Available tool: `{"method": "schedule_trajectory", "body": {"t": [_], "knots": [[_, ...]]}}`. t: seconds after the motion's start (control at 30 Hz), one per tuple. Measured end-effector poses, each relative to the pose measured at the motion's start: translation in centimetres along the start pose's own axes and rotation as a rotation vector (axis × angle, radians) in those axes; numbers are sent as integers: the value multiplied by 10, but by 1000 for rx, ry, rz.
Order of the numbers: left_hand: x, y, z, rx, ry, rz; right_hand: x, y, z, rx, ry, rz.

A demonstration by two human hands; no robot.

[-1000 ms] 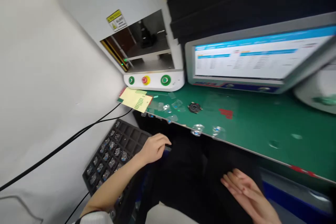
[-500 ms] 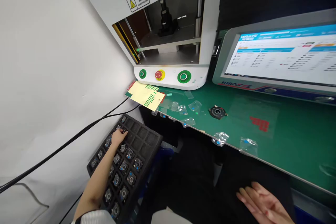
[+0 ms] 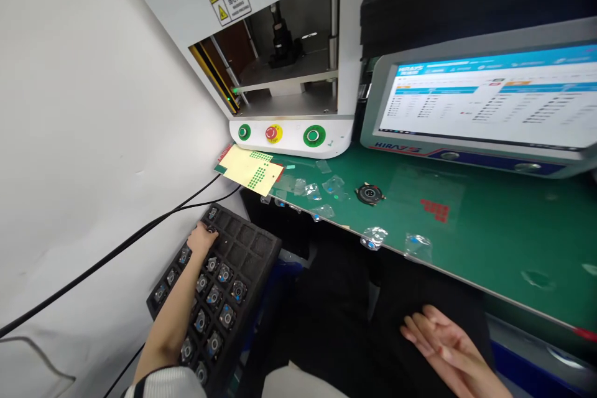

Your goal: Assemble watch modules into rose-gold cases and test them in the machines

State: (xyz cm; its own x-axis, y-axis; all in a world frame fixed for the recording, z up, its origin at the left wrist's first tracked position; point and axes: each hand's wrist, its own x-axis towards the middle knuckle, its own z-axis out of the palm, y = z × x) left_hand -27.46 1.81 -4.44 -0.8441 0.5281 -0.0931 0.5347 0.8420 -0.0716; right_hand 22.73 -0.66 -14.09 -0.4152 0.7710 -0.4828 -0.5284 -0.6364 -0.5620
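Observation:
My left hand (image 3: 201,240) reaches over the black foam tray (image 3: 254,245), its fingers closed on a small dark round watch case (image 3: 211,231) at a pocket near the far left edge. The fingers partly cover that case. Several similar round cases with clear film and blue dots sit in the tray's pockets, such as this watch case (image 3: 226,317). My right hand (image 3: 441,342) rests palm up above my lap, fingers loosely curled and apart from any object. On the green bench top lies another round black watch case (image 3: 370,193) with small lugs.
Behind the bench (image 3: 485,217) stands a white press machine (image 3: 291,140) with green and red buttons. A monitor (image 3: 476,106) is on the right. Yellow sticker sheets (image 3: 252,168), red stickers (image 3: 435,210) and several clear film pieces (image 3: 374,236) lie on the bench. Black cables (image 3: 153,224) run left.
The view has shifted slightly to the right. My left hand has moved a little toward the tray's far left edge with the watch case. My right hand keeps its loose curl.

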Motion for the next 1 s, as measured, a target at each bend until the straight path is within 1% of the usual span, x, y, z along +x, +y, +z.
{"method": "schedule_trajectory", "body": {"t": [0.1, 0.23, 0.37, 0.43, 0.47, 0.5, 0.6, 0.67, 0.7, 0.77, 0.87, 0.9, 0.93, 1.0], "knots": [[-30, 15, -15, -113, 167, 159, -2, -1, 7, -31, -7, -43], [-88, 40, -29, -337, 378, 448, 0, -4, 30, -84, 26, -102], [-156, 69, -36, -532, 466, 759, 0, -2, 66, -140, 21, -146], [-187, 83, -38, -672, 492, 980, -6, 0, 87, -175, 32, -216], [-201, 89, -39, -744, 488, 1076, -11, 0, 98, -217, 54, -293], [-214, 94, -39, -813, 473, 1158, -15, -1, 108, -280, 85, -400], [-242, 106, -37, -946, 371, 1322, -30, -4, 135, -513, 186, -785], [-253, 111, -34, -987, 316, 1431, -37, -6, 147, -579, 234, -954], [-258, 113, -33, -991, 296, 1479, -40, -8, 150, -573, 258, -999], [-264, 117, -32, -989, 289, 1537, -44, -13, 153, -492, 292, -1006], [-271, 122, -34, -1051, 265, 1536, -48, -24, 152, -307, 262, -894], [-272, 124, -35, -1103, 218, 1509, -49, -28, 152, -261, 250, -862], [-273, 125, -37, -1164, 136, 1462, -50, -31, 151, -233, 248, -846], [-273, 127, -40, -1301, -105, 1287, -53, -36, 149, -237, 288, -869]]}}
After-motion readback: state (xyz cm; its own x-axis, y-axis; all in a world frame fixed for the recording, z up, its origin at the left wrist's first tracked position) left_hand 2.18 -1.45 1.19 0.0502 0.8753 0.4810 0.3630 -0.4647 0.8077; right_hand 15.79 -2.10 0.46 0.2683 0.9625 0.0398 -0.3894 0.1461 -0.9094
